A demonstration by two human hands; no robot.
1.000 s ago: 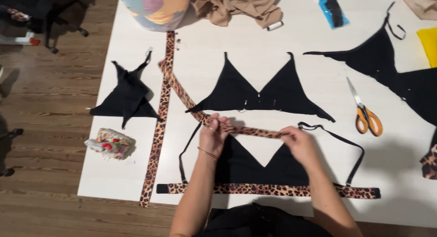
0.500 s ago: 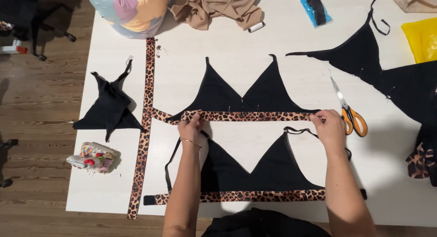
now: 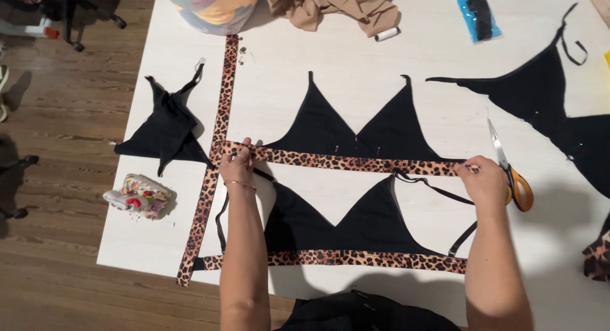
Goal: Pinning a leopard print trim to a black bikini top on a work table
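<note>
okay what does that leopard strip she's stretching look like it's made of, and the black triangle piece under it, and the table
Leopard strip: seems a soft printed fabric band, lying flat and pulled taut between left hand and right hand. Black triangle piece: matte, probably knit cloth, no sheen. Table: smooth white, likely painted or laminated board; which one is unclear.

Orange-handled scissors (image 3: 516, 178) lie on the white worktop (image 3: 432, 45). A second black top (image 3: 356, 232) with a leopard band lies near the front edge. A crumpled black piece (image 3: 166, 129) and a colourful pincushion (image 3: 141, 196) lie at the left side, with tan cloth (image 3: 330, 3), a white thread spool (image 3: 386, 34) and a blue packet (image 3: 480, 16) at the far edge.
</note>
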